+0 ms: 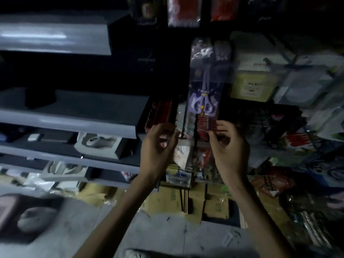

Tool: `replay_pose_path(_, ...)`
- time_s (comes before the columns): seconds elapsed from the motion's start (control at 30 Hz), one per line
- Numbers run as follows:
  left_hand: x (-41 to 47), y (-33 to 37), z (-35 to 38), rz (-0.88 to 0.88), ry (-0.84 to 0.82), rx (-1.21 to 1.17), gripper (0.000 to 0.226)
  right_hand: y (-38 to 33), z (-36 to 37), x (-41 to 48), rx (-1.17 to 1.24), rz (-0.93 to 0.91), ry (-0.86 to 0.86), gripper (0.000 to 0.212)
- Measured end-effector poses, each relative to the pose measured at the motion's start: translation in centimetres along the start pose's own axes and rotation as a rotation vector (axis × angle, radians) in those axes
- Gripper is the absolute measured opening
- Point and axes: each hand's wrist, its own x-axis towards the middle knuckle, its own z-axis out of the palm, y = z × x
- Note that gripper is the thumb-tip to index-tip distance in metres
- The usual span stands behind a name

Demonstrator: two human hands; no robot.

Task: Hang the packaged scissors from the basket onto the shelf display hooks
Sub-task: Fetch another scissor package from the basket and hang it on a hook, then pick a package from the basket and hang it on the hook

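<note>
A clear packet with purple-handled scissors point(203, 101) hangs upright on the dark display panel at centre, blurred by motion. Both hands are just below it, apart from the packet. My left hand point(158, 146) is lower left of it, fingers loosely curled, holding nothing. To the lower right is my right hand point(226, 146), its fingers also loosely curled and empty, with fingertips near a row of red packets point(204, 125). No basket is in view.
Grey shelves point(74, 116) stick out on the left with boxed goods on them. More hanging packets point(183, 12) fill the panel above and below. Cardboard boxes point(195, 200) stand on the floor under the display. Stacked goods crowd the right side.
</note>
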Motion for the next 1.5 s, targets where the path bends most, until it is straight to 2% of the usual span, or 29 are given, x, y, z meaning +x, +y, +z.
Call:
replay_pose_path(0.1,-3.4,-1.5,-3.9,0.036,0.070,0.176,0.017,-1.5,0.9,-3.2,0.084,-0.008,-0.145,0.022)
replay_pose_path(0.2,-7.5,-3.6,-8.5,-0.030,0.172,0.291,0.018,-2.8,3.3,-6.9,0.148,-0.028,-0.413,0.012)
replay_pose_path(0.33,-14.4,-7.1,-14.0,-0.235,0.301,0.396,0.018,-2.8,9.7,-11.7,0.124,-0.011,-0.771,0.010)
replay_pose_path(0.43,-19.6,-9.3,-17.4,-0.400,0.363,0.485,0.017,-3.0,15.4,-15.0,0.100,-0.007,-0.963,0.013)
replay_pose_path(0.6,-27.9,-13.6,-23.5,-0.626,0.302,0.841,0.028,-4.2,25.3,-20.7,0.041,-0.059,-1.230,0.019)
replay_pose_path(0.67,-31.2,-15.4,-26.0,-0.725,0.318,0.901,0.033,-5.3,29.0,-23.5,0.059,-0.099,-1.329,0.020)
replay_pose_path(0.77,-35.7,-17.7,-29.5,-0.892,0.433,0.880,0.033,-7.8,34.6,-27.5,0.020,-0.240,-1.477,0.022)
replay_pose_path(0.93,-41.4,-20.9,-35.2,-1.160,0.602,0.795,0.034,-13.8,43.4,-34.1,-0.092,-0.602,-1.631,0.028)
replay_pose_path(1.13,-46.7,-22.9,-40.4,-1.428,0.677,0.738,0.026,-21.0,49.2,-43.3,-0.127,-0.970,-1.765,0.034)
replay_pose_path(1.23,-49.7,-23.2,-43.7,-1.562,0.685,0.715,0.028,-23.7,51.3,-48.2,-0.221,-1.147,-1.857,0.043)
replay_pose_path(1.37,-53.6,-24.1,-49.8,-1.668,0.675,0.740,0.036,-27.3,53.7,-54.6,-0.378,-1.351,-1.980,0.050)
replay_pose_path(1.5,-56.8,-25.7,-57.9,-1.684,0.712,0.805,0.043,-30.8,56.5,-60.9,-0.351,-1.434,-2.052,0.045)
